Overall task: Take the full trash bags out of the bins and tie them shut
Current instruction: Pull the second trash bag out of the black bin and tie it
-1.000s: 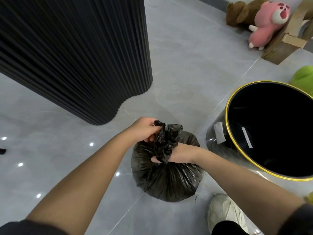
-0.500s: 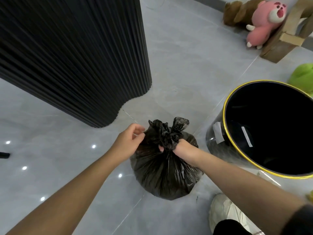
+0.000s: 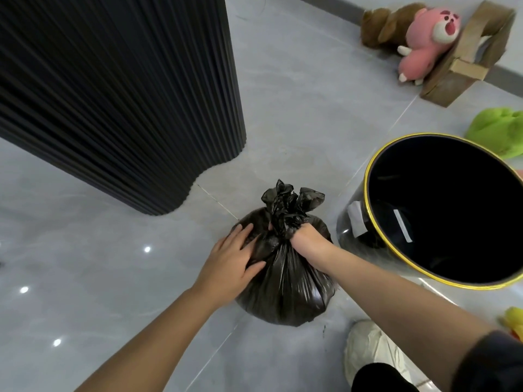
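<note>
The bag [image 3: 285,281] sits upright on the floor [image 3: 297,108], its bunched neck pointing up and its long axis vertical. The right hand [image 3: 307,243] grips the neck in a tight fist just below the ruffled top, fingers curled fully round the plastic. The left hand [image 3: 230,263] lies flat on the bag's left shoulder, fingers straight and slightly spread, holding nothing. The open bin [image 3: 366,193] stands just beside the bag on the right, and a black fluted column [image 3: 119,94] stands to the left. A white shoe [image 3: 368,349] is near the bag's lower right. A pink plush [image 3: 424,43] lies by the far wall.
</note>
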### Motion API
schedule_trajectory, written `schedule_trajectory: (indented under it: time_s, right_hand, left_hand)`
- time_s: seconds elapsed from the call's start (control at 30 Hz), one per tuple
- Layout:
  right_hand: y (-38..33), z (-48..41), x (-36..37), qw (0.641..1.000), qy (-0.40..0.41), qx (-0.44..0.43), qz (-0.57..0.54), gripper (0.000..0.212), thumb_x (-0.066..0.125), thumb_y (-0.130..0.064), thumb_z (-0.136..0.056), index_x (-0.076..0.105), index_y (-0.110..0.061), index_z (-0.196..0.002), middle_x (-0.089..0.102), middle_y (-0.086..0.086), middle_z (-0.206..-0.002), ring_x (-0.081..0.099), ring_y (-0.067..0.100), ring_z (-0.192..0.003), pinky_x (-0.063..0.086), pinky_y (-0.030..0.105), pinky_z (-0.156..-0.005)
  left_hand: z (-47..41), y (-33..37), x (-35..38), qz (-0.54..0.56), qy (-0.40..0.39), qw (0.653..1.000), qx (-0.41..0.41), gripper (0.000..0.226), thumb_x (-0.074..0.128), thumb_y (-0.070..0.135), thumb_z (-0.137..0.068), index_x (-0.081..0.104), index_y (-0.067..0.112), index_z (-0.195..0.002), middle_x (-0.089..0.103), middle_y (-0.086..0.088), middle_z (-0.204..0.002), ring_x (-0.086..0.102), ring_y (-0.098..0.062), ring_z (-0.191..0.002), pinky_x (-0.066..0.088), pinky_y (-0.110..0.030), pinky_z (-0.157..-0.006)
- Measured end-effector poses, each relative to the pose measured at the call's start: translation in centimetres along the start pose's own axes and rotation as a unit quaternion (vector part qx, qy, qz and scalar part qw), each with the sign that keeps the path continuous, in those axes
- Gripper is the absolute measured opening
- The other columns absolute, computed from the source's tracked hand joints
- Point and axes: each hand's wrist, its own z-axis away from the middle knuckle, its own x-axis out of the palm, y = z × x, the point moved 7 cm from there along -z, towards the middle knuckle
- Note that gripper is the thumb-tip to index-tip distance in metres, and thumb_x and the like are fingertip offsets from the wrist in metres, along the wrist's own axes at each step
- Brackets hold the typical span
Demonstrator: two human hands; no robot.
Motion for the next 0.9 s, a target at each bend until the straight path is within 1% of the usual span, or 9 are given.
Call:
schedule_trajectory:
  time_s: [0.17,0.27,0.4,0.47,0.53,0.63,0.73,0.8,0.9]
  right_hand:
    - [-1.2,0.4,-0.2,0.997,0.025,-0.032,-0.066,0.026,0.047,-0.012,-0.097,0.061,-0.003,-0.117,0.066,0.012,-0.116,0.059,0.03,-0.114,0.047,0.04,-0.1]
    - [-1.3,0.2,0.0,0.999,0.016,-0.021,-0.038,0.032,0.038,-0.004,-0.098,0.05,0.006,-0.127,0.057,0.02,-0.125,0.053,0.034,-0.119,0.043,0.037,-0.102]
    - [-2.8,0.5,0.7,0.998,0.002,-0.069,-0.012,0.024,0.037,0.007,-0.096,0.056,0.004,-0.109,0.058,0.012,-0.105,0.049,0.017,-0.099,0.04,0.007,-0.081]
    - [-2.8,0.2,1.0,0.997,-0.028,-0.065,0.029,0.022,0.04,0.009,-0.093,0.059,0.005,-0.104,0.06,0.012,-0.093,0.047,0.016,-0.089,0.038,0.007,-0.068]
    - [-2.6,0.0,0.7,0.996,-0.047,-0.041,0.061,0.024,0.045,0.004,-0.092,0.054,-0.014,-0.081,0.047,-0.003,-0.076,0.045,0.007,-0.07,0.036,0.007,-0.056]
    - [-3.4,-0.1,0.8,0.983,-0.065,-0.069,0.155,0.038,0.049,0.001,-0.092,0.04,-0.024,-0.065,0.042,-0.007,-0.07,0.038,0.0,-0.065,0.033,0.001,-0.055]
    - [-4.4,0.0,1.4,0.969,-0.044,-0.139,0.199,0.012,0.062,-0.014,-0.088,0.063,-0.009,-0.098,0.065,0.012,-0.096,0.058,0.019,-0.095,0.046,0.018,-0.086]
    - [-4.3,0.2,1.2,0.958,-0.034,-0.146,0.243,0.04,0.065,-0.03,-0.083,0.059,-0.012,-0.118,0.066,0.011,-0.111,0.06,0.023,-0.106,0.047,0.03,-0.089]
    - [-3.9,0.4,1.1,0.956,-0.018,-0.118,0.269,0.057,0.049,-0.055,-0.072,0.06,-0.016,-0.113,0.069,0.006,-0.101,0.064,0.025,-0.097,0.052,0.034,-0.083]
  left_hand:
    - [0.0,0.6,0.1,-0.044,-0.016,0.999,0.009,0.076,0.005,0.056,-0.085,0.027,0.018,-0.147,0.023,-0.006,-0.156,0.018,-0.024,-0.144,0.025,-0.04,-0.114]
    - [-0.1,0.1,0.2,0.002,-0.006,0.999,-0.052,0.079,0.002,0.057,-0.083,0.022,0.016,-0.148,0.027,-0.002,-0.153,0.023,-0.019,-0.14,0.033,-0.04,-0.108]
    - [-0.7,0.1,0.4,0.065,-0.017,0.994,-0.081,0.067,0.034,0.053,-0.092,0.024,0.018,-0.147,0.027,0.001,-0.152,0.023,-0.017,-0.139,0.029,-0.04,-0.109]
    - [-0.5,-0.1,-0.2,0.135,-0.028,0.988,-0.069,0.075,0.041,0.061,-0.084,0.029,0.019,-0.145,0.033,0.001,-0.148,0.029,-0.017,-0.136,0.031,-0.041,-0.109]
    - [0.0,-0.5,-2.7,0.196,0.029,0.979,-0.043,0.067,0.043,0.058,-0.08,0.043,0.017,-0.133,0.049,0.0,-0.132,0.045,-0.016,-0.122,0.041,-0.04,-0.101]
    - [1.0,0.6,-7.7,0.025,0.213,0.971,0.104,0.029,0.051,0.027,-0.083,0.052,0.016,-0.109,0.057,0.0,-0.106,0.053,-0.017,-0.099,0.05,-0.04,-0.08]
    - [0.7,2.5,-8.3,-0.102,0.215,0.945,0.226,0.048,0.052,0.017,-0.083,0.043,0.017,-0.13,0.049,-0.006,-0.132,0.048,-0.022,-0.12,0.044,-0.036,-0.094]
    - [-0.6,2.7,-7.5,-0.14,0.151,0.95,0.235,0.066,0.054,0.024,-0.084,0.028,0.021,-0.144,0.033,-0.008,-0.15,0.035,-0.024,-0.137,0.036,-0.039,-0.106]
    - [-2.3,1.9,-6.3,-0.09,0.051,0.977,0.187,0.081,0.056,0.041,-0.085,0.007,0.034,-0.149,0.02,-0.003,-0.156,0.024,-0.02,-0.142,0.028,-0.037,-0.113]
